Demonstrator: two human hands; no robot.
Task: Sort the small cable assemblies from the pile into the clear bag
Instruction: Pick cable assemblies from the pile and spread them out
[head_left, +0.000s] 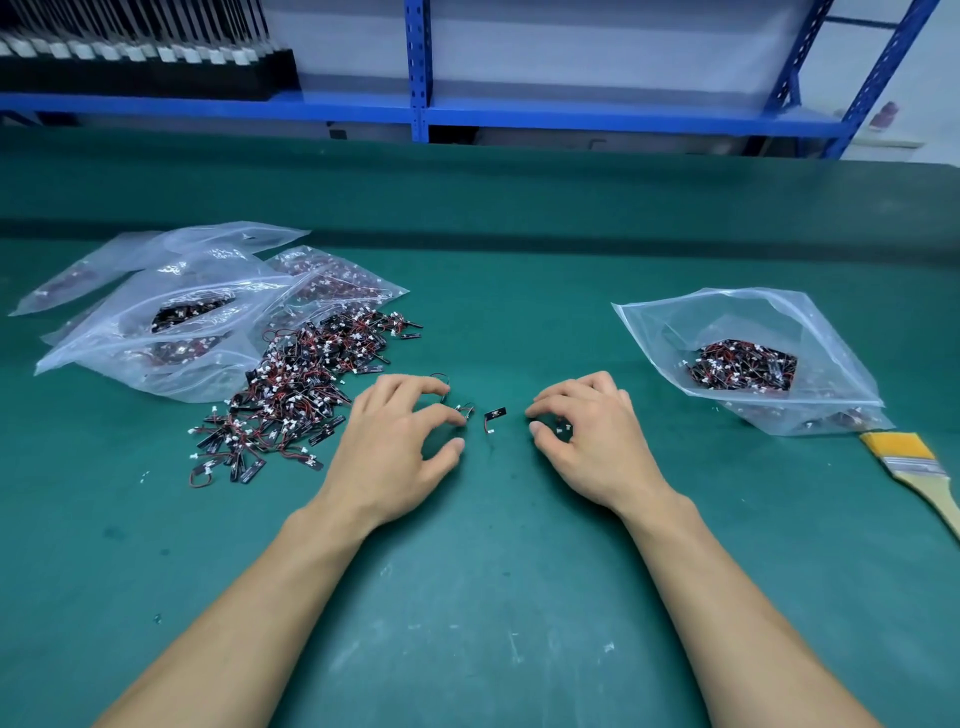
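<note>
The pile (306, 395) of small red-and-black cable assemblies is lying on the green table (493, 597), and everything else is sitting around it. Just right of the pile, the person's left hand (395, 441) is hovering palm down with its fingers arched and its thumb standing apart from them, clamping nothing. Its index fingertip is touching a stray assembly (466, 410) on the mat. A little further right of the pile, a single loose assembly (494, 415) is lying in the gap between the two hands, touching neither. Beyond it, the right hand (587, 436) is curling its fingers and thumb over a small white-tipped piece (562, 427). Whether it is pinching that piece or only cupping over it is impossible to tell. Well to the right of the pile, the clear bag (675, 322) is lying open with a dark cluster of sorted assemblies (743, 366) inside. A yellow-bristled brush (914, 467) is resting just past it. Against the pile's left and far sides, several more plastic bags (171, 312) holding assemblies are overlapping one another. Far behind the pile, a blue shelf rack (418, 67) is standing.
</note>
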